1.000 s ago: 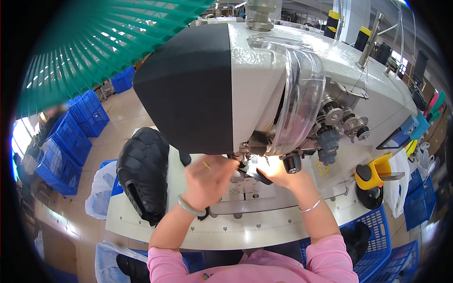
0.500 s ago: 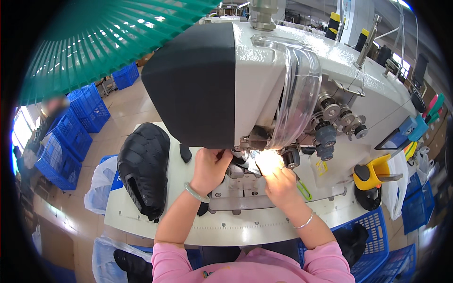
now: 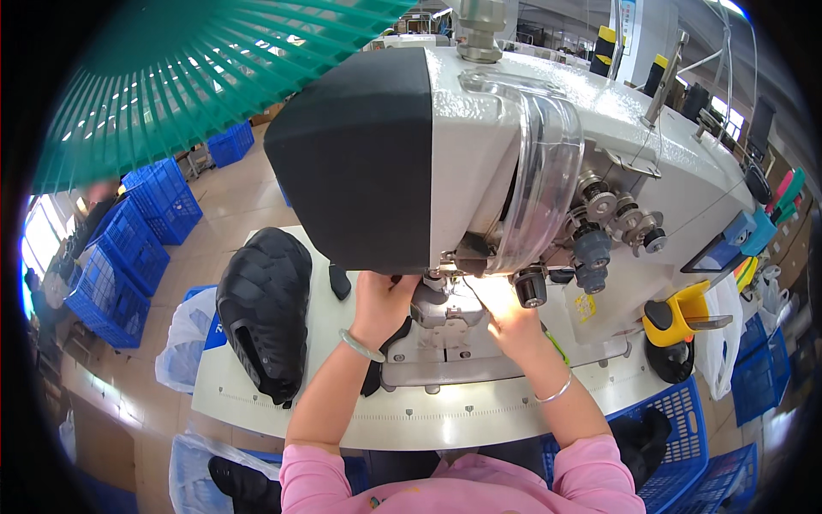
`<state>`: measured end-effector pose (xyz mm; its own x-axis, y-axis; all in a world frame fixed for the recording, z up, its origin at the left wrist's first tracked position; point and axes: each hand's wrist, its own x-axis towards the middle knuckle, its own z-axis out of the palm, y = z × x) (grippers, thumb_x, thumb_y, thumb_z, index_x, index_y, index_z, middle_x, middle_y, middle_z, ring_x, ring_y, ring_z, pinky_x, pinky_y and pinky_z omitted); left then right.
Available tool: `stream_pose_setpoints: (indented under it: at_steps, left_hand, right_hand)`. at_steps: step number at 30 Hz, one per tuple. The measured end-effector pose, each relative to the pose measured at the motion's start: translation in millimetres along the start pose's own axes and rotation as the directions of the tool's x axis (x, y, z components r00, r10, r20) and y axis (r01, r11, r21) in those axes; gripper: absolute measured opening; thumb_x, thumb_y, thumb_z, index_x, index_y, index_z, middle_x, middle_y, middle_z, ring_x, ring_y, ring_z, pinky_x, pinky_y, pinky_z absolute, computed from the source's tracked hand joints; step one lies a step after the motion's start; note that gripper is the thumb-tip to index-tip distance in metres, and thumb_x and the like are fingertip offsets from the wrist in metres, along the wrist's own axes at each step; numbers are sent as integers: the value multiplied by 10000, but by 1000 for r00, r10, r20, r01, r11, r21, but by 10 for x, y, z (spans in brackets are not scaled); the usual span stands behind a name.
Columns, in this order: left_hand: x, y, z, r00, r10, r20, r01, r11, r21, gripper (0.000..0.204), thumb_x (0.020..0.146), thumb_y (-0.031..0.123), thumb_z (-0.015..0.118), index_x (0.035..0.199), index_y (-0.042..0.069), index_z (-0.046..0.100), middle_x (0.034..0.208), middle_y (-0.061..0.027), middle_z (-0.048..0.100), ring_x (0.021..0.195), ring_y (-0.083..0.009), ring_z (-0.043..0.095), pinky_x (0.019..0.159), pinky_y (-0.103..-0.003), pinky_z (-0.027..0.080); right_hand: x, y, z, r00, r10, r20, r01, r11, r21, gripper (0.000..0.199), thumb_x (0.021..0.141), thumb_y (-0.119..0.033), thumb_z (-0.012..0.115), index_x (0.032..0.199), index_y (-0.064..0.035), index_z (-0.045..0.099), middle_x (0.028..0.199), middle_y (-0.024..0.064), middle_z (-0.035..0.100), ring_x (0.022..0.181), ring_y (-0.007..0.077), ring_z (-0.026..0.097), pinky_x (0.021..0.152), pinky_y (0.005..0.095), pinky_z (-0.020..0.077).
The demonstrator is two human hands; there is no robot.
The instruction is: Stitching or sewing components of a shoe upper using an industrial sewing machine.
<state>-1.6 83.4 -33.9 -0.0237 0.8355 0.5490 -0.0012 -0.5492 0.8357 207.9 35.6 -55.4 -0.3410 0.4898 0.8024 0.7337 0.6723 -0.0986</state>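
A large white and black sewing machine (image 3: 479,146) fills the middle of the view. My left hand (image 3: 381,304) rests under its head, fingers pressing a black fabric piece (image 3: 377,368) against the machine bed (image 3: 445,364). My right hand (image 3: 509,321) lies just right of the needle area, lit brightly by the machine lamp, fingers down on the bed. What it holds is hidden by glare. Both wrists wear thin bracelets.
A stack of black quilted pieces (image 3: 265,308) lies on the white table (image 3: 411,420) to my left. A yellow and black tool (image 3: 676,321) sits at right. Blue crates (image 3: 128,248) stand on the floor at left, white bags (image 3: 184,343) beside the table.
The view has tilted closer to the machine. Both hands have moved up and inward, under the machine head toward the needle.
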Motion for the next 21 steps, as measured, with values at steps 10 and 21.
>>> stream_pose_setpoints:
  at_steps: [10,21]
  left_hand:
    - [468,-615,-63,911,356,210,-410,714,567,334,897,14,537,1229,14,578,1235,-168,585,1169,-300,546,975,-361,449]
    - [-328,1408,-514,957,280,80,-210,475,854,123,786,126,712,865,31,703,752,-112,629,690,-303,624,600,-381,480]
  right_hand:
    - [98,202,145,973,222,-63,-230,955,-189,172,685,-28,632,853,9,630,922,207,593,840,410,613,647,523,500]
    - [556,-942,-544,991,96,96,-121,949,293,346,795,-17,628,1138,-47,605,978,136,617,983,343,587,844,410,462]
